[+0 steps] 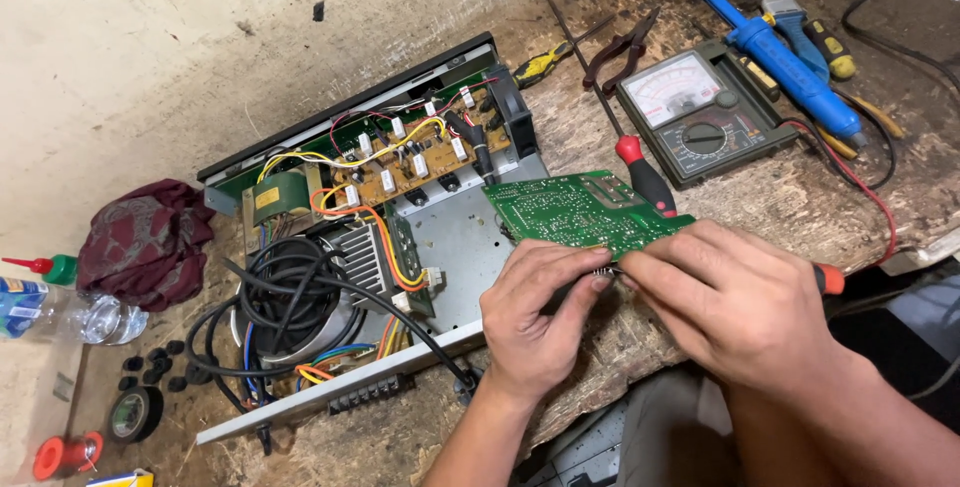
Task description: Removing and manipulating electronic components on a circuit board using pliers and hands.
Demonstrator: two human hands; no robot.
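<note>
Both hands are pinching the near edge of a green circuit board [580, 212], fingers curled tight around it. The left hand [535, 312] is gripping from below with thumb and fingertips closed on the edge, and the right hand [725, 297] is pressing in beside it, its fingers meeting the left hand's at the board; whatever small part lies between the fingertips is too hidden to tell. The board is being held tilted, solder side up, just above the open metal chassis [450, 247] of an amplifier lying on the worn wooden bench [600, 137]. Behind the board a red-handled screwdriver [645, 179] is lying, and beyond it an analog multimeter [700, 112] and a blue desoldering pump [770, 52]. A coiled black cable [290, 292] is sitting inside the chassis.
</note>
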